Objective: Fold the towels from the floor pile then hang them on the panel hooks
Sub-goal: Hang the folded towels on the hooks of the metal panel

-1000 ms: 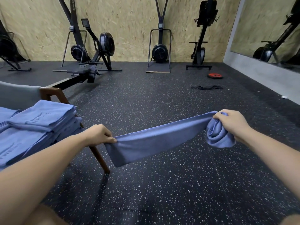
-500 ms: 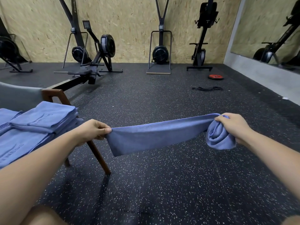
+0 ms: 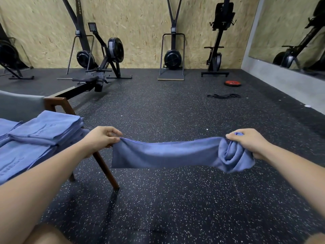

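1. Left: folded towels (image 3: 45,131) are stacked on one chair (image 3: 58,103), the layers too tight to count.
2. Your left grip (image 3: 103,140) has risen slightly and pinches a top corner.
3. One towel (image 3: 163,152) spans both grips above the floor, leveller than before and, I judge, ready to fold.
4. Your right grip (image 3: 249,143) stays clamped on the bunched end.
5. One red weight plate (image 3: 232,83) lies beyond.

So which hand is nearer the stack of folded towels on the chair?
Left. The left hand sits just right of the stack of folded towels, pinching one end of the stretched towel; the right hand grips the bunched other end, far across.
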Tool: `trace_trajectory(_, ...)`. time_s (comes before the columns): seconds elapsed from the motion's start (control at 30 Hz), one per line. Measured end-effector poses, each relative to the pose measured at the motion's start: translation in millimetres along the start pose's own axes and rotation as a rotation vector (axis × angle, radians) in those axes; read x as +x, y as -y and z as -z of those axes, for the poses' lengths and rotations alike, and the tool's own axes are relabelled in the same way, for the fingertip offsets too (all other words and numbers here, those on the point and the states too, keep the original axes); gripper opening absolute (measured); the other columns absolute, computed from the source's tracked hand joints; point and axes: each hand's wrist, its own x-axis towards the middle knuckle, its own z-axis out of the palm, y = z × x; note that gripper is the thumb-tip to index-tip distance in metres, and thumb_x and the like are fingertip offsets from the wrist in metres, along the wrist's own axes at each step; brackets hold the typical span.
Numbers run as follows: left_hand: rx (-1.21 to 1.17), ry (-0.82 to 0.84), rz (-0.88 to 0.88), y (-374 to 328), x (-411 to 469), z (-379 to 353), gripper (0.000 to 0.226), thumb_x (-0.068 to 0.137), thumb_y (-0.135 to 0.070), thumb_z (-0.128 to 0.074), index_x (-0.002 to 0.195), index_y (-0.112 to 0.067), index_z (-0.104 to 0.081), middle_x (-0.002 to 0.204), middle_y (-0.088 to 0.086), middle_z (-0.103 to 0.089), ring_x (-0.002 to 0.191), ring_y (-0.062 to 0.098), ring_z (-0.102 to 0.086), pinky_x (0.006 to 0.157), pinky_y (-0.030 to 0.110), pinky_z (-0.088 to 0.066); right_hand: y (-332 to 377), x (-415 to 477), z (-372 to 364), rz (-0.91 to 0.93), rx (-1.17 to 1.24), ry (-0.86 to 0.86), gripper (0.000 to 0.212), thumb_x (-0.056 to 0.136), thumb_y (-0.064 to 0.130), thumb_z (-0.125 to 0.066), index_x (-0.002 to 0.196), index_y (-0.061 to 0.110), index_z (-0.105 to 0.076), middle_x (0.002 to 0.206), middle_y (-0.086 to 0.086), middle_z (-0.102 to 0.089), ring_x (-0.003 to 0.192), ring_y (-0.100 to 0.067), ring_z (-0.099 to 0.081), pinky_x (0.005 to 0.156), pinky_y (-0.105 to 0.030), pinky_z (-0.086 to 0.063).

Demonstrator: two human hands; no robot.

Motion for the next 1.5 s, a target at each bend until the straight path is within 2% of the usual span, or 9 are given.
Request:
trace_trajectory(0.17,0.161,0.045,-0.015,-13.1,-1.4,-15.0,0.017,0.088,-0.011,-0.077,0.1,-0.022,-0.074,0.073,0.007,-0.068,0.065,0.017,-0.058,0.07,0.033,-0.045,-10.8,-5.3,-13.6,0.033,-0.204,-0.04,0.02,0.074,0.031,-0.099,0.082,0.021,-0.084,0.086,0.0,-0.081,0.091,-0.02,-0.073,0.088,-0.039,-0.057)
trace_trajectory(0.33,0.313,0.075,-0.043,-38.0,-12.3,-32.9,0.013,0.086,-0.017,-0.072,0.093,-0.027,-0.074,0.061,-0.016,-0.065,0.054,0.001,-0.053,0.062,0.028,-0.044,7.7,-25.0,-35.0,0.025,-0.17,0.124,0.031,0.077,0.024,-0.098,0.102,0.015,-0.082,0.096,-0.005,-0.079,0.091,-0.016,-0.07,0.075,-0.027,-0.053)
trace_trajectory(0.5,0.268,0.108,-0.061,-51.8,-19.9,-43.0,0.019,0.08,-0.02,-0.067,0.096,-0.029,-0.073,0.065,-0.009,-0.065,0.059,0.011,-0.055,0.06,0.03,-0.045,25.8,-42.2,-51.6,-0.06,-0.137,0.351,0.018,0.096,0.009,-0.079,0.113,0.01,-0.077,0.072,0.004,-0.069,0.064,-0.008,-0.058,0.054,-0.023,-0.044)
trace_trajectory(0.67,0.207,0.119,-0.081,-65.3,-25.3,-56.5,0.029,0.084,-0.016,-0.085,0.104,-0.026,-0.068,0.076,0.001,-0.076,0.058,0.01,-0.063,0.057,0.032,-0.052,41.9,-56.8,-62.4,0.02,-0.216,0.332,0.01,0.101,0.011,-0.072,0.097,0.003,-0.077,0.067,-0.002,-0.061,0.043,-0.003,-0.047,0.043,-0.019,-0.036)
trace_trajectory(0.77,0.132,0.104,-0.074,-77.1,-29.2,-70.1,0.034,0.079,-0.02,-0.093,0.102,-0.026,-0.069,0.079,0.002,-0.078,0.064,0.012,-0.068,0.061,0.034,-0.055,48.8,-64.3,-70.4,0.006,-0.148,0.319,0.015,0.1,0.008,-0.07,0.092,-0.004,-0.073,0.058,-0.002,-0.049,0.046,-0.012,-0.038,0.043,-0.022,-0.031)
trace_trajectory(0.87,0.027,0.143,-0.075,-96.4,-36.8,-87.3,0.037,0.079,-0.017,-0.094,0.105,-0.02,-0.068,0.081,0.005,-0.079,0.066,0.014,-0.068,0.06,0.03,-0.052,60.2,-73.4,-79.4,-0.006,0.018,0.334,0.015,0.098,0.007,-0.073,0.084,0.004,-0.07,0.063,-0.006,-0.043,0.052,-0.014,-0.036,0.044,-0.023,-0.03)
trace_trajectory(1.13,-0.089,0.21,-0.107,-130.8,-53.6,-120.1,0.031,0.084,-0.01,-0.086,0.108,-0.015,-0.067,0.084,0.013,-0.079,0.065,0.017,-0.061,0.057,0.028,-0.047,88.6,-104.2,-102.6,-0.026,0.207,0.391,0.01,0.096,0.008,-0.078,0.089,0.007,-0.071,0.07,-0.007,-0.059,0.052,-0.01,-0.05,0.049,-0.023,-0.05)
trace_trajectory(1.27,-0.069,0.214,-0.162,-143.7,-63.2,-124.7,0.03,0.085,-0.009,-0.084,0.108,-0.017,-0.068,0.078,-0.001,-0.079,0.06,0.013,-0.06,0.056,0.026,-0.048,95.2,-115.8,-109.2,-0.014,0.262,0.439,0.007,0.096,0.005,-0.076,0.099,0.004,-0.07,0.081,-0.013,-0.061,0.057,-0.012,-0.053,0.056,-0.027,-0.057)
trace_trajectory(1.5,0.096,0.138,-0.29,-159.2,-77.2,-124.5,0.025,0.085,-0.019,-0.082,0.102,-0.031,-0.069,0.082,-0.012,-0.08,0.066,0.005,-0.069,0.062,0.026,-0.052,100.8,-123.1,-111.1,-0.004,0.312,0.491,0.02,0.098,-0.005,-0.065,0.117,-0.004,-0.065,0.087,-0.016,-0.064,0.065,-0.017,-0.064,0.07,-0.035,-0.064)
